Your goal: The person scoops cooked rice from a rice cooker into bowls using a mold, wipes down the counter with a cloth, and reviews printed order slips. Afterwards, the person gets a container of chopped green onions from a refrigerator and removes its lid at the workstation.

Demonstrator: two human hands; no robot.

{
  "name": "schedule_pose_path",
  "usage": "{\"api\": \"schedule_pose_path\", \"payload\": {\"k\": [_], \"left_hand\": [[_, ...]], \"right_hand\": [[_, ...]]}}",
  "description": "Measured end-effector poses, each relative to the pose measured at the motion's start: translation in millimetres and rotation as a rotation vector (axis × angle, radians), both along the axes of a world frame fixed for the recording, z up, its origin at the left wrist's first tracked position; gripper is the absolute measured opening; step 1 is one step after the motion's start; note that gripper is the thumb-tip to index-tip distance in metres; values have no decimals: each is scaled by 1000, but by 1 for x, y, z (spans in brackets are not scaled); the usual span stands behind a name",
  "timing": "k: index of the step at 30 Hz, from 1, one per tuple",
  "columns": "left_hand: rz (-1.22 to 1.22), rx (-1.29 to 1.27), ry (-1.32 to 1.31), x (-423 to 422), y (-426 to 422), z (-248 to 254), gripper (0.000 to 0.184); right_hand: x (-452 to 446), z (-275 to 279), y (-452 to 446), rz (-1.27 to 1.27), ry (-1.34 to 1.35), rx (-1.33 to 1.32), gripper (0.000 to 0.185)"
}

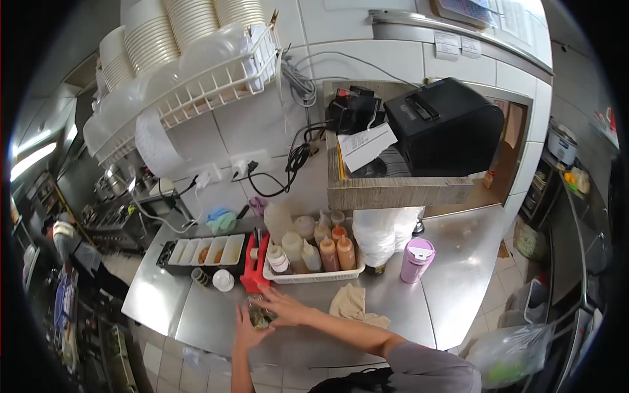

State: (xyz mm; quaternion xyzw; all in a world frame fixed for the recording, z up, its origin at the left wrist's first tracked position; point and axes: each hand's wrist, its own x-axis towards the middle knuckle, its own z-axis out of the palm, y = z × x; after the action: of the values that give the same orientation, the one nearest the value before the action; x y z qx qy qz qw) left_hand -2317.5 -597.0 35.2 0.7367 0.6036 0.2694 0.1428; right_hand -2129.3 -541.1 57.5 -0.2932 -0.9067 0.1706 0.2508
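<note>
Both my hands are at a small clear container (259, 319) with green contents, at the front edge of the steel counter. My left hand (247, 333) curves around its near left side. Across its far right side reaches my right hand (287, 308), fingers bent over the rim. The fingers partly cover the container, so its exact shape and contents are hard to make out. Just beyond stands a red tape dispenser (254, 272). To its left are a white-lidded jar (223, 280) and a small shaker (200, 277).
A white basket (314, 278) holds several squeeze bottles. Left is a black topping tray (171, 269); right are a beige cloth (352, 305) and a purple tumbler (417, 260). A shelf (400, 195) with a black printer (442, 128) overhangs. A person (72, 245) stands far left.
</note>
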Motion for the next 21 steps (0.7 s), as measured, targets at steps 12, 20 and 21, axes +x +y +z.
{"api": "schedule_pose_path", "payload": {"k": [12, 20, 21], "left_hand": [[-238, -139, -706, -88, 11, -47, 112], [-84, -69, -472, -166, 21, -25, 109], [-74, -61, -463, -163, 24, -18, 109]], "right_hand": [[-108, -1, 5, -6, -324, -187, 90], [-204, -25, 47, 47, -236, -33, 85], [-201, -4, 37, -19, -217, 57, 83]]}}
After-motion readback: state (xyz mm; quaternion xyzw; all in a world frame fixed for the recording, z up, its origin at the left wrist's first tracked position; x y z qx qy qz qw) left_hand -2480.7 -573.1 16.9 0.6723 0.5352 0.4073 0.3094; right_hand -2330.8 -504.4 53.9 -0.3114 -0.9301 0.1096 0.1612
